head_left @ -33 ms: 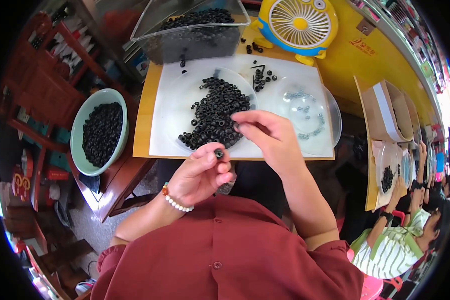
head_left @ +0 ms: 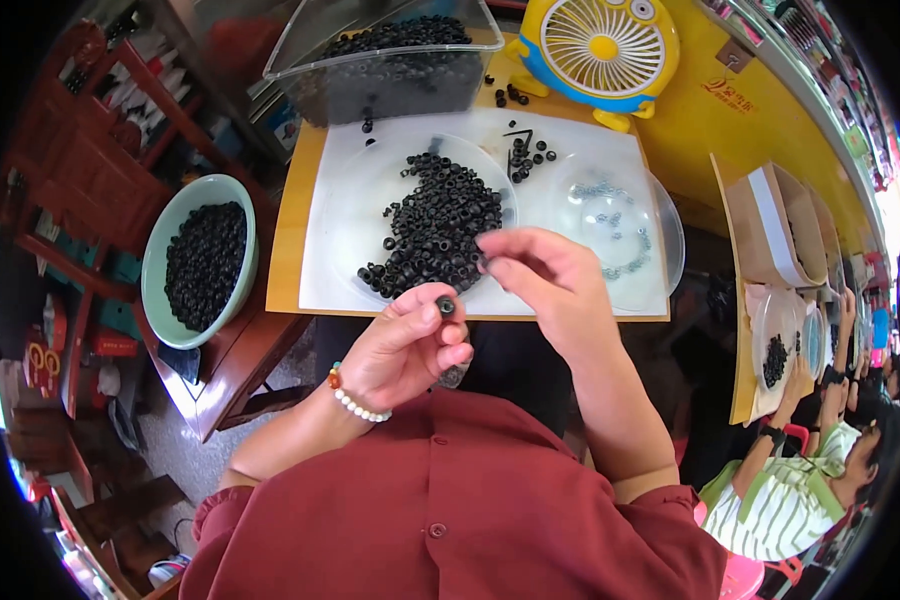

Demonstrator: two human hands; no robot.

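My left hand (head_left: 405, 350), with a bead bracelet at the wrist, pinches one small black ring (head_left: 446, 305) between thumb and fingers, just in front of the table edge. My right hand (head_left: 550, 285) hovers over the near edge of a pile of black rings (head_left: 435, 225), its fingertips pinched together. Whether they hold anything is too small to tell. The pile lies on a clear plate (head_left: 355, 215) on a white sheet (head_left: 315, 285). A second clear plate (head_left: 660, 235) to the right holds several small metal pieces.
A green bowl (head_left: 158, 250) of black rings stands on a lower wooden table at left. At the back are a clear bin (head_left: 390, 85) of rings and a yellow desk fan (head_left: 600, 45). Cardboard boxes (head_left: 760, 215) and another seated person (head_left: 800, 490) are at right.
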